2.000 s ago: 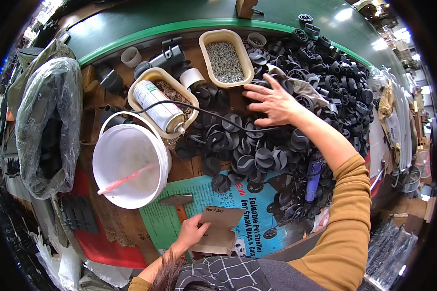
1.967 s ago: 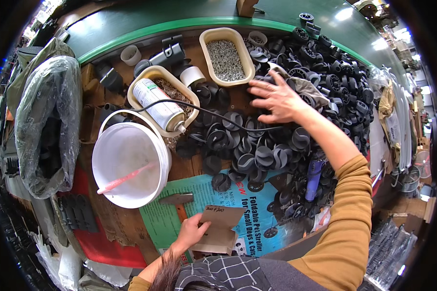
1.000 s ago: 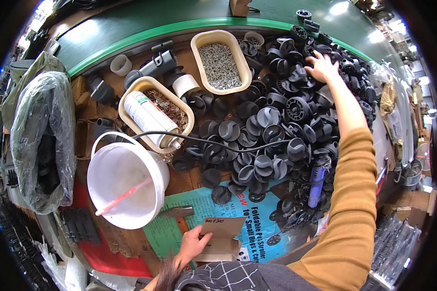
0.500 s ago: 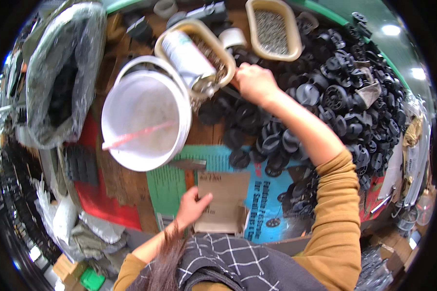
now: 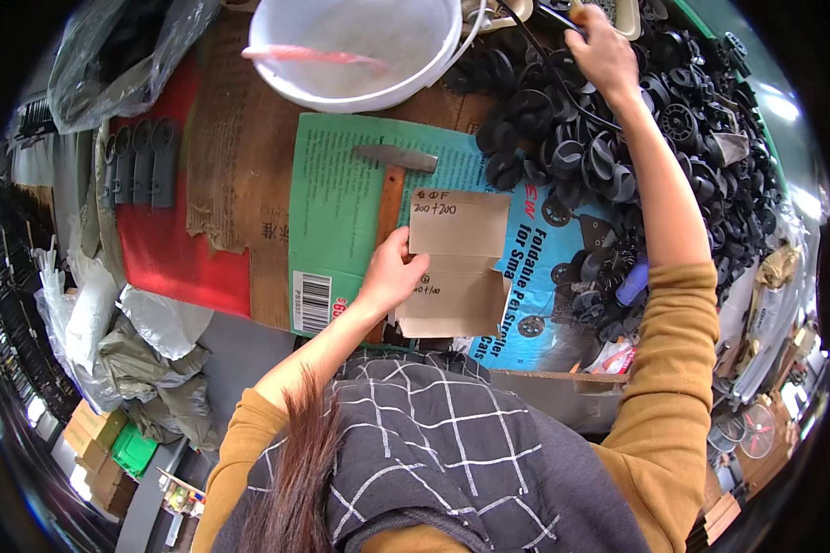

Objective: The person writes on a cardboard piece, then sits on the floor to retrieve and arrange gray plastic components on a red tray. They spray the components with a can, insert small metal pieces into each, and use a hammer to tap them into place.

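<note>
My left hand (image 5: pixel 394 276) pinches the left edge of a creased piece of brown cardboard (image 5: pixel 458 224), which has handwriting on it. Beside that hand lies a hammer (image 5: pixel 390 203) with a wooden handle, partly hidden by the hand. Far off to the right, my right hand (image 5: pixel 606 53) is closed around something I cannot make out; a pale end and a dark bar show beside its fingers. A thin black cable (image 5: pixel 555 74) curves down near this hand, over many black plastic wheel-like parts (image 5: pixel 563 138).
A white bucket (image 5: pixel 295 88) with a pink stick across it stands at the back. Flattened printed cardboard (image 5: pixel 341 203) covers the table under the hammer. At left, several dark grey parts (image 5: pixel 163 166) lie on red board (image 5: pixel 184 267). Plastic bags (image 5: pixel 166 323) hang off the left edge.
The view has shifted, so the table sits higher in it and the hammer shows more fully. My right hand has moved from beside the can's tray toward the tray of small metal pieces.
</note>
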Demonstrator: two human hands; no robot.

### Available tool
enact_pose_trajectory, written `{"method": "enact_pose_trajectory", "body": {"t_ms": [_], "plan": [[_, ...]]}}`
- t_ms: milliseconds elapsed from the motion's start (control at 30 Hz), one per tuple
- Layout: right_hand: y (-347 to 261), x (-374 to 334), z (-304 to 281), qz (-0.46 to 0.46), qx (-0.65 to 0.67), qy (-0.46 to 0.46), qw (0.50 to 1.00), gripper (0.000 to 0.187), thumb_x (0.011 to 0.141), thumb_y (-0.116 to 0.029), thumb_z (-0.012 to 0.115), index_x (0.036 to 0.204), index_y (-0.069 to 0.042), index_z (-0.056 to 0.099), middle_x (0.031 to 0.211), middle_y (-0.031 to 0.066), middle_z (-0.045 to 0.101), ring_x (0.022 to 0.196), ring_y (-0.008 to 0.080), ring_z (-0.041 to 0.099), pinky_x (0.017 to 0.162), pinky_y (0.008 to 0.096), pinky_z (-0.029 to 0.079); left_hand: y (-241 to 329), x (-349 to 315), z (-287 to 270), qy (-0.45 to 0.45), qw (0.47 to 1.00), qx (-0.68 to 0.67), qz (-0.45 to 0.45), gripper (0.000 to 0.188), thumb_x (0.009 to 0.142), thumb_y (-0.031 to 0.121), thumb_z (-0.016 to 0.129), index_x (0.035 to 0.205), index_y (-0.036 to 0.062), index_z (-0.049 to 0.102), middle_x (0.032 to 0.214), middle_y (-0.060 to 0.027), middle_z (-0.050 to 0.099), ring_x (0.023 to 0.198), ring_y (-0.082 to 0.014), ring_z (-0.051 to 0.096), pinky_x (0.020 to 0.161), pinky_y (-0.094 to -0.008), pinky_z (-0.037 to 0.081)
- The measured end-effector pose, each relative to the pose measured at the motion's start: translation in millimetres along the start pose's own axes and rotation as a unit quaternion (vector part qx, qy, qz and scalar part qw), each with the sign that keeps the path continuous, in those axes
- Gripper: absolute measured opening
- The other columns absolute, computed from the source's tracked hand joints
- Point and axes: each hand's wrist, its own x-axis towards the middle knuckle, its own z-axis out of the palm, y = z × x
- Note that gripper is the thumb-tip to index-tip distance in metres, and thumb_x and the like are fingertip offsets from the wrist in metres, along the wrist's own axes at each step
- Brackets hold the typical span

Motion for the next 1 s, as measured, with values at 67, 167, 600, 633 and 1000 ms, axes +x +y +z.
{"method": "enact_pose_trajectory", "body": {"t_ms": [67, 167, 600, 633, 1000], "plan": [[-2, -20, -32, 0.010, -0.030, -0.017, 0.999, 0.026, 0.093, -0.022, 0.053, 0.115, -0.010, 0.059, 0.096, 0.0134, 0.070, 0.090, 0.0308, 0.067, 0.077, 0.0391, 0.051, -2, -2, -2, -0.017, 0.999, 0.045, -0.015, 0.043, 0.086, 0.009, 0.058, 0.126, -0.0019, 0.046, 0.107, -0.0116, 0.066, 0.093, -0.0158, 0.064, 0.081, -0.0306, 0.050], [-23, -94, -80, 0.242, 0.361, -0.049, 0.899, 0.024, 0.095, -0.016, 0.051, 0.115, -0.004, 0.058, 0.105, 0.0120, 0.070, 0.088, 0.0192, 0.065, 0.078, 0.0288, 0.048, -4, -14, -7, -0.015, 0.991, 0.133, -0.026, 0.057, 0.089, 0.014, 0.062, 0.138, -0.0009, 0.039, 0.122, -0.0167, 0.060, 0.108, -0.0215, 0.061, 0.093, -0.0347, 0.048], [-253, -390, -100, 0.350, 0.722, -0.209, 0.560, 0.019, 0.087, -0.012, 0.068, 0.095, -0.007, 0.052, 0.079, 0.0015, 0.059, 0.064, 0.0053, 0.053, 0.055, 0.0182, 0.041, 9, -148, -49, -0.137, 0.832, 0.391, 0.370, 0.030, 0.089, 0.032, 0.063, 0.099, 0.0046, 0.058, 0.080, -0.0141, 0.058, 0.077, -0.0341, 0.058, 0.070, -0.0428, 0.045], [-256, -392, -103, 0.370, 0.743, -0.218, 0.513, 0.018, 0.088, -0.015, 0.068, 0.094, -0.008, 0.052, 0.075, 0.0010, 0.059, 0.061, 0.0042, 0.052, 0.052, 0.0176, 0.039, 5, -154, -54, -0.145, 0.817, 0.426, 0.361, 0.028, 0.088, 0.032, 0.064, 0.092, 0.0048, 0.058, 0.075, -0.0131, 0.057, 0.074, -0.0342, 0.058, 0.068, -0.0430, 0.045], [-215, -336, -177, 0.282, 0.624, -0.048, 0.727, 0.007, 0.094, -0.012, 0.054, 0.092, -0.005, 0.051, 0.068, 0.0024, 0.057, 0.055, 0.0063, 0.053, 0.052, 0.0197, 0.043, -9, -159, -144, -0.123, 0.954, 0.267, 0.065, 0.028, 0.092, 0.020, 0.058, 0.077, -0.0019, 0.050, 0.067, -0.0118, 0.053, 0.060, -0.0210, 0.050, 0.059, -0.0328, 0.044]]}}
